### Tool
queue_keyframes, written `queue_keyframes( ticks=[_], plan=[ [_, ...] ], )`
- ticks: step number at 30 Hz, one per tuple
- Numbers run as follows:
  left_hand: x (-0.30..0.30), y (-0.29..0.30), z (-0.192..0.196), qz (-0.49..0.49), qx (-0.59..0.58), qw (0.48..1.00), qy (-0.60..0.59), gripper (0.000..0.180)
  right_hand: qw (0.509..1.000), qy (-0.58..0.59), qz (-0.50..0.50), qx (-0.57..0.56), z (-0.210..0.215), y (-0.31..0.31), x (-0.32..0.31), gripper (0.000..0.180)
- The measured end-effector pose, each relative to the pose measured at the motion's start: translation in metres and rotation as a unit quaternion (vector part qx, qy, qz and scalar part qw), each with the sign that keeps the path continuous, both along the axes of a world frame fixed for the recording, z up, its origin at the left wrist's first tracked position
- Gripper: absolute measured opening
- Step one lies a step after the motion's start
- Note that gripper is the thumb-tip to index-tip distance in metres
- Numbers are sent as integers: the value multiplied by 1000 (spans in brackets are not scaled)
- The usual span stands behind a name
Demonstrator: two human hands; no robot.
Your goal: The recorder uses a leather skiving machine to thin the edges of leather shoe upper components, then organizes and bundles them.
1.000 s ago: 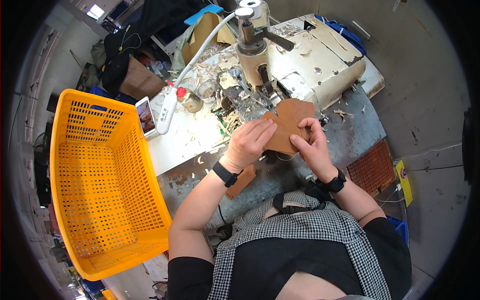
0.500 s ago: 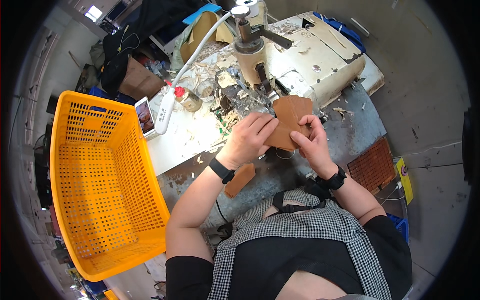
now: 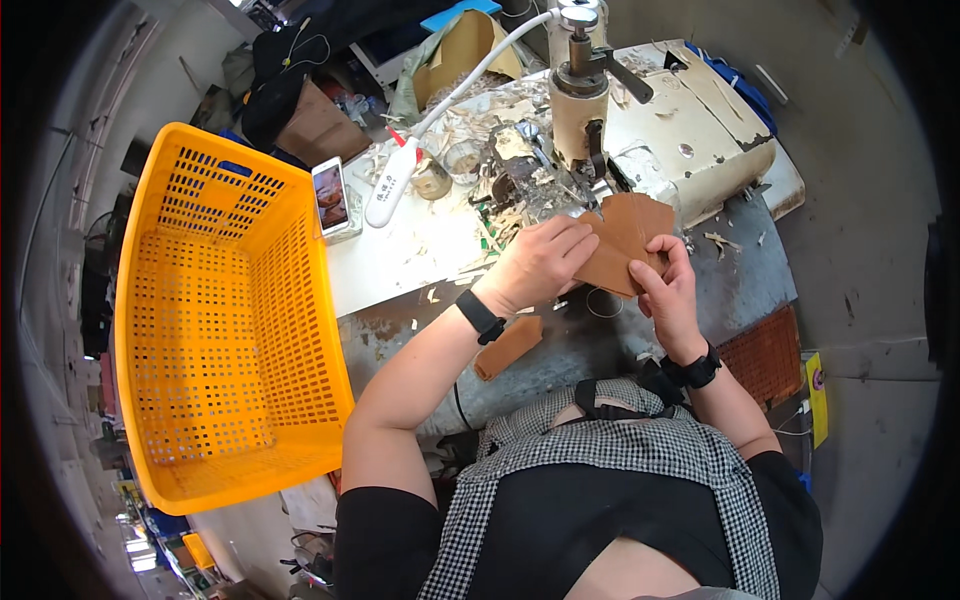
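Observation:
My left hand [image 3: 540, 262] and my right hand [image 3: 668, 287] both grip a flat brown leather piece [image 3: 630, 235], holding it against the foot of a worn cream sewing machine [image 3: 680, 130]. The left hand pinches its left edge, and the right hand holds its lower right edge. Both wrists wear black watches. A smaller brown leather strip [image 3: 508, 347] lies on the grey metal bench [image 3: 590, 350] just below my left wrist.
A large orange plastic basket [image 3: 215, 320] stands to my left. A phone [image 3: 331, 195], a white lamp arm [image 3: 400, 170] and leather scraps lie on the white tabletop [image 3: 400, 260]. A brown perforated mat [image 3: 768, 355] sits at the right.
Both hands have moved the leather piece up and closer to the sewing machine's foot; the piece has turned slightly between the fingers.

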State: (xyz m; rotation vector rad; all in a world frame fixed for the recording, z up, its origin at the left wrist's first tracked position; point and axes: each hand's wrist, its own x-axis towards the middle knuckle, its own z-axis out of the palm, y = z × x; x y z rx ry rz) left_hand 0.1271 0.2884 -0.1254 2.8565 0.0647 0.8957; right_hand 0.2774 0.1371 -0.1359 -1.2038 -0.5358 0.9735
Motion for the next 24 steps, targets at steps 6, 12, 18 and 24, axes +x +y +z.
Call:
queue_keyframes(
  ticks=[6, 12, 18, 24],
  plan=[
    [3, 3, 1, 21, 41, 999, 21, 54, 1000, 6, -12, 11, -1, 2, -1, 29],
    [-5, -2, 4, -21, 4, 1000, 17, 60, 1000, 2, 5, -5, 1, -3, 3, 31],
    [-1, 7, 0, 3, 25, 1000, 14, 59, 1000, 22, -9, 18, 3, 4, 0, 31],
    [2, 2, 0, 15, 9, 1000, 19, 57, 999, 31, 9, 4, -2, 0, 8, 31]
  ],
)
